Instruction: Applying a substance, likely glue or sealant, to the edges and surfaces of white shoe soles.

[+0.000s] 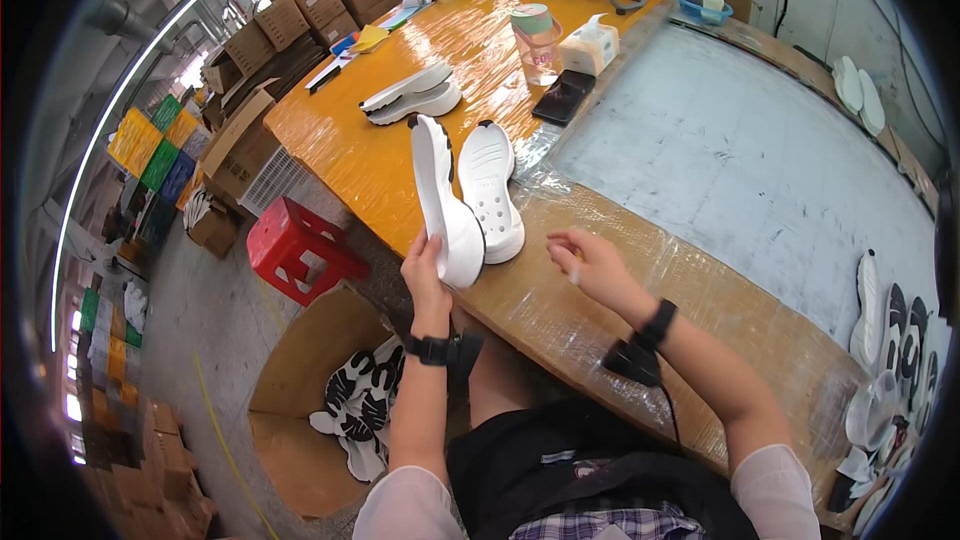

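My left hand (425,275) grips a white shoe sole (448,205) by its heel end, tilted on its side above the table's near edge. Right beside it, a second white shoe sole (488,185) lies with its inner face up, showing small round holes at the heel. My right hand (597,268) hovers over the brown-covered part of the table, its fingers curled together. Something small and pale seems to be at those fingertips, too small to name. Farther back lies another pair of white soles (415,95), one leaning on the other.
An open carton (290,410) of black-and-white soles stands on the floor at my left, near a red stool (300,250). A phone (565,97), a tissue pack (590,45) and a clear cup (537,45) stand on the orange tabletop (340,145). More soles (890,330) line the right edge.
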`<state>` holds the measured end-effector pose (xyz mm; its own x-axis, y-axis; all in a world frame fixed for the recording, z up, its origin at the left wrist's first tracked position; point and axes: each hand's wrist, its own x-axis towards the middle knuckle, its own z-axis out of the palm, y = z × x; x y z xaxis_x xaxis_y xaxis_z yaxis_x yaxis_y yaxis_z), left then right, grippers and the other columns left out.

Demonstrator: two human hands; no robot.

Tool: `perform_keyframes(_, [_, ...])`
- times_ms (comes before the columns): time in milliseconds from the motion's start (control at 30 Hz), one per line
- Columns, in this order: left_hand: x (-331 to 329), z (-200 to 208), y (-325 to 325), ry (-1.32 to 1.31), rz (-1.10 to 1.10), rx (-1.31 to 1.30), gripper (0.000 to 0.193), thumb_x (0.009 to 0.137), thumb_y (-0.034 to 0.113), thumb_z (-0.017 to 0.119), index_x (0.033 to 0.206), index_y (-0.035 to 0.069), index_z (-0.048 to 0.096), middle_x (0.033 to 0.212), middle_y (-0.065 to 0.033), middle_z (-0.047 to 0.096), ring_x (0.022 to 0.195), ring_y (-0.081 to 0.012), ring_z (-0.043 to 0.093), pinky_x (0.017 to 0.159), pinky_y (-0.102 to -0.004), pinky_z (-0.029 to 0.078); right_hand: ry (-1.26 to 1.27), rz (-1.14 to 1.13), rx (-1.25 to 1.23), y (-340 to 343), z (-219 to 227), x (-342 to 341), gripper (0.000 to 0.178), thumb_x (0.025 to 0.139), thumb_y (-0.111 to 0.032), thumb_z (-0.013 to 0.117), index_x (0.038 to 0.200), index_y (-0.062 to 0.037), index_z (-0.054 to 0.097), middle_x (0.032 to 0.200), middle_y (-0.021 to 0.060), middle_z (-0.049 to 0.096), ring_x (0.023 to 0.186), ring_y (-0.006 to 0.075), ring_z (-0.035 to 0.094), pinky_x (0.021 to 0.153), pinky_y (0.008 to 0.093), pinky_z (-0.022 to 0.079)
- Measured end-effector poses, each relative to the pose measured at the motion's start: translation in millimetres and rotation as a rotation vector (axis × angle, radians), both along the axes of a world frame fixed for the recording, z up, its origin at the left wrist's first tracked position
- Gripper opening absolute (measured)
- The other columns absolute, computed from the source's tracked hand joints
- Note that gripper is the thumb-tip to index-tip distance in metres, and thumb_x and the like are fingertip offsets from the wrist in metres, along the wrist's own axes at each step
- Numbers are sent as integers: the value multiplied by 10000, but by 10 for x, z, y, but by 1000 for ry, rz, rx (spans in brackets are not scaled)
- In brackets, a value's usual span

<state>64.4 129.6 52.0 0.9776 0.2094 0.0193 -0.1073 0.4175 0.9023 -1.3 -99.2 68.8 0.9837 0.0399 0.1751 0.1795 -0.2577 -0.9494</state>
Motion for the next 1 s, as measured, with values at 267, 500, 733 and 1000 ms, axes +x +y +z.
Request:
perform_keyframes(267, [-390, -103, 115, 40, 122, 89, 369, 824, -16, 500, 1184, -88, 462, 1091, -122, 564, 907, -150, 562, 788, -242, 437, -55, -304, -202, 621, -462, 937, 343, 722, -169, 648, 1000, 17, 568, 890, 191, 625, 824, 286, 614, 701, 353, 481])
perform_keyframes(500, [-431, -182, -35, 35, 11, 172, 358, 820, -26, 512, 1169, -98, 471, 1067, -117, 579, 888, -127, 564, 780, -225, 434, 434, -15, 905, -203, -54, 470, 319, 757, -38, 582, 1059, 36, 512, 917, 111, 595, 764, 168, 605, 692, 272, 508])
perform_keyframes(733, [-538, -236, -340, -289, 23, 1169, 383, 828, 30, 539, 1181, -87, 449, 1199, -159, 480, 1093, -188, 448, 910, -277, 367, 24, -414, 406, -442, 353, -781, 372, 695, 22, 562, 1066, 37, 543, 983, 128, 589, 842, 177, 581, 723, 268, 473])
perform_keyframes(1000, [-1399, 483, -967, 96, -581, -182, 503, 821, 170, 606, 1232, 85, 329, 1014, -35, 510, 885, -146, 535, 772, -291, 453, -74, -106, 144, -196, 715, -1681, 323, 748, -138, 663, 1035, -22, 574, 962, 99, 592, 797, 163, 577, 647, 260, 480])
